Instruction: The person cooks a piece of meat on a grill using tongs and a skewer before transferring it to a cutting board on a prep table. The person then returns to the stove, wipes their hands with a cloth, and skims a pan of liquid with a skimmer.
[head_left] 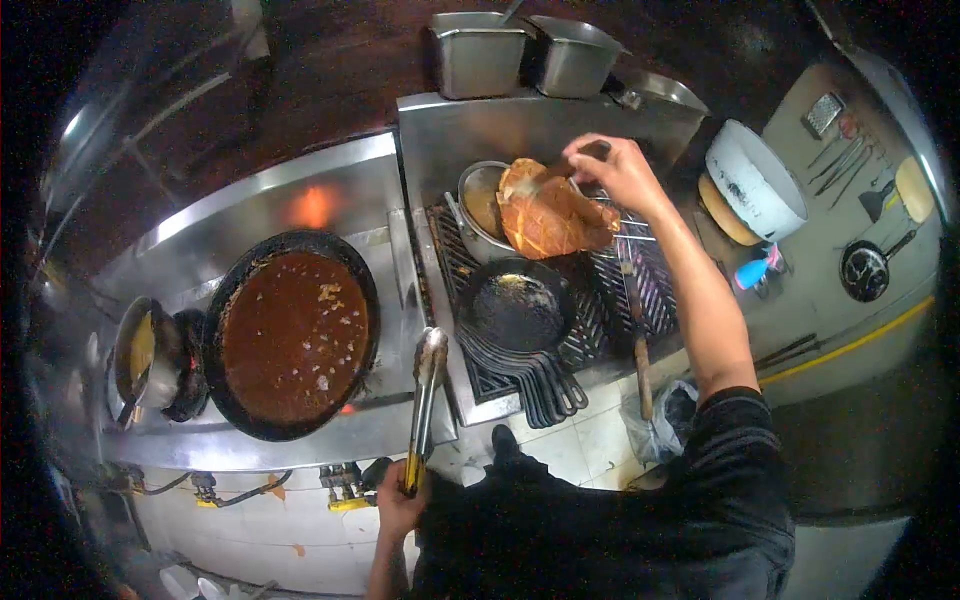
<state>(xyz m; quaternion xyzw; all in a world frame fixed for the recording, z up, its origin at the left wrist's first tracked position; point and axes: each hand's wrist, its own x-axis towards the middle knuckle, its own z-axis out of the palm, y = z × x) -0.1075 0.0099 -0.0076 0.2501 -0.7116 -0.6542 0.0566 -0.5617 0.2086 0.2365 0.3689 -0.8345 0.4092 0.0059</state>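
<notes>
My left hand (402,498) is closed round the yellow-trimmed handle of metal tongs (425,385), whose tips point up between the two cooking areas. Over the grill, my right hand (612,168) grips a dark handle. The tool's far end lies over a large orange-brown piece of food (550,222), which rests at the back of the grill (650,290). Beside the food, on its left, is a metal pot (482,200). A stack of black cast-iron pans (515,308) sits in front, handles toward me.
A wide black pan of red-brown sauce (295,340) is on the left stove, with a smaller pot (140,350) beyond it. Metal containers (482,60) line the back ledge. A wooden-handled tool (643,378) crosses the grill's front edge. At right are a white pot (757,180) and hanging utensils.
</notes>
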